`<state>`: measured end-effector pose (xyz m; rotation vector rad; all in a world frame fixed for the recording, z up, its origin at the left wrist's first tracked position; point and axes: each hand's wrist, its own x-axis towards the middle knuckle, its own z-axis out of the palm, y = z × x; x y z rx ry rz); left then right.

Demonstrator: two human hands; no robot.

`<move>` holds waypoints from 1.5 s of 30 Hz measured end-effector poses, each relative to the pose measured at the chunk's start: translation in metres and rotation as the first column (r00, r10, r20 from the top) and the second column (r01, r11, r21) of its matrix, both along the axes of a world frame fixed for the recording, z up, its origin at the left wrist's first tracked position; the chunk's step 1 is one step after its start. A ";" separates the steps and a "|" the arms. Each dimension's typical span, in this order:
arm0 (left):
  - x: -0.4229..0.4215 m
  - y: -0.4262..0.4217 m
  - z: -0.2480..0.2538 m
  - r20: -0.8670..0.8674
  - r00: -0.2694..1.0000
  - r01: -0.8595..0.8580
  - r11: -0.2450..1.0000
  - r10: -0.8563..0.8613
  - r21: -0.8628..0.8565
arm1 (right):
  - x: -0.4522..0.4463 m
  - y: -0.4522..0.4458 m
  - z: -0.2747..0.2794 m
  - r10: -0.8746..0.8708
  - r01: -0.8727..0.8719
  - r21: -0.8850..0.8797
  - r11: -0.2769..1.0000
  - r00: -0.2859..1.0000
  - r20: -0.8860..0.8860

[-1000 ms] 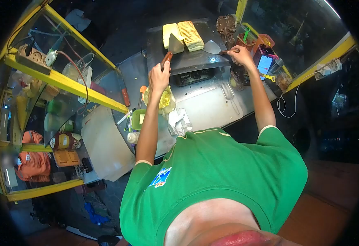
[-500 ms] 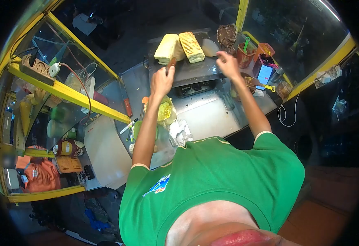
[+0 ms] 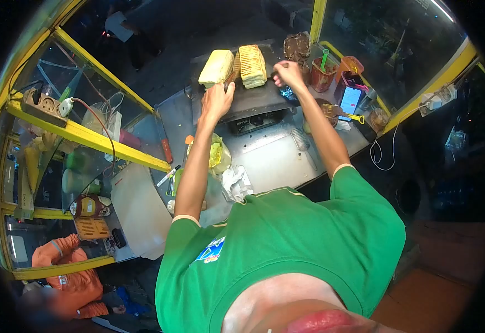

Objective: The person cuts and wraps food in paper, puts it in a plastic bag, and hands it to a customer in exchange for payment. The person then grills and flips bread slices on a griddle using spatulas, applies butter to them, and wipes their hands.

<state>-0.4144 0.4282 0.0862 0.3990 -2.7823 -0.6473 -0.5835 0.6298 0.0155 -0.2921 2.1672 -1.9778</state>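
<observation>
On a dark flat griddle (image 3: 262, 105) stand two blocks of bread. The left block (image 3: 216, 67) is pale yellow; the right block (image 3: 252, 65) has a browned, ridged top. My left hand (image 3: 217, 101) is closed around a tool with a brown handle (image 3: 229, 79), close to the near end of the left block. Its working end is hidden or too small to make out. My right hand (image 3: 288, 74) has its fingers curled, to the right of the browned block. A shiny bluish object (image 3: 288, 93) shows just below it; whether I hold it cannot be told.
Beyond my right hand stand a chocolate-smeared container (image 3: 296, 49), a red tub (image 3: 323, 75) with a green handle, and a phone (image 3: 350, 101). A red-handled knife (image 3: 166, 150) lies left. Yellow frame bars (image 3: 92, 133) edge the stall. A person in orange (image 3: 76, 275) is at lower left.
My right hand has moved in toward the browned block and its fingers have curled. A pale rounded shape beside that block no longer shows. The person in orange has shifted downward.
</observation>
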 end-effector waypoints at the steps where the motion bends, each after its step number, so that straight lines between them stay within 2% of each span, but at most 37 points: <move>1: -0.005 -0.006 -0.004 -0.010 1.000 -0.001 1.000 0.001 -0.008 | 0.005 -0.003 0.020 0.008 0.009 0.112 0.994 0.989 -0.146; 2: -0.012 -0.017 -0.014 -0.021 0.999 -0.025 0.999 0.026 0.040 | 0.005 -0.001 0.025 0.024 0.199 0.357 0.913 0.846 -0.532; 3: -0.013 -0.024 -0.019 -0.020 0.998 -0.050 0.995 0.052 0.089 | 0.025 0.008 0.047 0.049 0.222 0.393 0.892 0.819 -0.572; 4: -0.007 -0.022 -0.007 0.034 0.999 -0.024 0.979 0.017 0.201 | 0.029 0.017 0.044 0.019 0.255 0.354 0.900 0.787 -0.616; 5: -0.008 -0.026 -0.009 0.032 0.999 -0.025 0.981 0.019 0.195 | 0.030 0.030 0.042 -0.011 0.289 0.315 0.904 0.753 -0.658; 6: -0.009 -0.028 -0.011 0.011 1.000 -0.006 0.973 0.003 0.230 | 0.029 0.041 0.041 -0.048 0.242 0.310 0.919 0.851 -0.523; 7: -0.009 -0.029 -0.015 -0.005 1.000 0.015 0.964 -0.014 0.267 | 0.032 0.048 0.046 -0.064 0.143 0.295 0.945 0.963 -0.261; 9: -0.014 -0.030 -0.021 -0.033 0.999 0.045 0.960 -0.038 0.276 | 0.023 0.047 0.023 -0.110 0.114 0.177 0.978 0.993 -0.031; 11: -0.015 -0.027 -0.021 -0.013 0.995 0.095 0.948 -0.095 0.303 | 0.017 0.034 0.010 -0.062 0.061 0.066 0.996 0.998 0.007; 13: -0.016 -0.028 -0.033 -0.033 0.990 0.138 0.929 -0.135 0.344 | 0.017 0.024 0.019 -0.033 0.044 0.100 0.994 0.994 -0.103; 14: -0.013 -0.026 -0.027 -0.010 0.997 0.072 0.890 -0.075 0.451 | 0.018 0.024 0.028 -0.023 0.088 0.212 0.973 0.957 -0.291; 15: -0.012 -0.025 -0.020 0.015 1.000 0.004 0.836 -0.015 0.549 | 0.019 0.029 0.036 -0.025 0.088 0.205 0.975 0.956 -0.293; 17: -0.015 -0.032 -0.020 0.042 0.999 -0.031 0.859 0.010 0.512 | 0.026 0.047 0.050 -0.017 0.233 0.321 0.918 0.832 -0.554; 18: -0.015 -0.035 -0.022 0.073 0.997 -0.068 0.874 0.037 0.482 | 0.040 0.059 0.072 -0.014 0.118 0.277 0.954 0.937 -0.350; 21: -0.023 -0.041 -0.029 0.009 1.000 -0.022 0.904 0.020 0.428 | 0.013 0.076 0.046 -0.020 0.045 0.300 0.953 0.996 -0.085; 22: -0.028 -0.040 -0.033 0.006 1.000 -0.022 0.903 0.021 0.430 | 0.004 0.070 0.032 -0.031 0.033 0.241 0.970 0.999 -0.014; 24: -0.039 -0.032 -0.039 -0.091 0.995 0.058 0.952 -0.032 0.302 | -0.014 0.054 0.015 -0.041 0.035 0.084 0.996 0.997 0.067; 26: -0.044 -0.013 -0.032 -0.136 0.990 0.069 0.937 -0.023 0.343 | -0.023 0.032 0.019 0.006 0.007 -0.068 0.998 0.983 0.182; 27: -0.045 -0.007 -0.031 -0.179 0.984 0.076 0.924 -0.009 0.375 | -0.034 0.019 0.018 0.073 -0.059 -0.092 0.994 0.985 0.154; 29: -0.056 -0.011 -0.042 -0.127 0.992 0.034 0.910 0.021 0.414 | -0.052 -0.001 0.021 0.158 -0.157 -0.031 0.987 0.987 0.009; 30: -0.061 -0.010 -0.045 -0.159 0.985 0.023 0.850 0.072 0.526 | -0.059 -0.001 0.021 0.179 -0.160 0.098 0.982 0.954 -0.242; 31: -0.062 -0.008 -0.047 -0.186 0.974 0.019 0.776 0.127 0.630 | -0.061 0.000 0.028 0.221 -0.129 0.219 0.967 0.852 -0.474; 32: -0.058 -0.004 -0.040 -0.238 0.956 0.029 0.755 0.170 0.655 | -0.055 0.006 0.039 0.235 -0.088 0.260 0.962 0.757 -0.610; 33: -0.049 -0.004 -0.033 -0.241 0.954 0.022 0.755 0.181 0.655 | -0.050 0.017 0.049 0.247 -0.039 0.291 0.956 0.640 -0.728; 34: -0.033 -0.002 -0.020 -0.237 0.957 0.019 0.783 0.166 0.622 | -0.044 0.031 0.062 0.301 0.006 0.375 0.927 0.584 -0.754; 35: -0.025 -0.005 -0.016 -0.234 0.961 0.019 0.808 0.148 0.589 | -0.040 0.040 0.071 0.272 -0.017 0.307 0.951 0.511 -0.815; 36: -0.024 -0.022 -0.028 -0.323 0.940 0.052 0.894 0.106 0.445 | -0.035 0.055 0.079 0.283 -0.020 0.342 0.939 0.609 -0.741; 37: -0.008 -0.015 -0.012 -0.226 0.965 -0.024 0.901 0.134 0.433 | -0.030 0.068 0.090 0.288 -0.029 0.376 0.926 0.699 -0.655; 39: 0.008 -0.008 -0.008 -0.128 0.984 -0.071 0.931 0.124 0.358 | -0.062 0.085 0.068 0.204 0.002 0.282 0.959 0.685 -0.699; 41: 0.008 0.003 -0.016 -0.113 0.989 -0.067 0.960 0.101 0.271 | -0.074 0.095 0.062 0.189 -0.087 0.296 0.951 0.923 -0.336; 42: 0.005 0.011 -0.021 -0.084 0.989 -0.093 0.963 0.118 0.254 | -0.074 0.095 0.054 0.200 -0.102 0.310 0.945 0.932 -0.304; 43: -0.002 0.015 -0.031 -0.103 0.990 -0.085 0.986 0.101 0.143 | -0.071 0.092 0.053 0.209 -0.115 0.323 0.939 0.939 -0.275; 45: -0.007 0.034 -0.031 -0.158 0.983 -0.067 0.986 0.091 0.153 | -0.042 0.077 0.061 0.300 -0.147 0.383 0.912 0.875 -0.379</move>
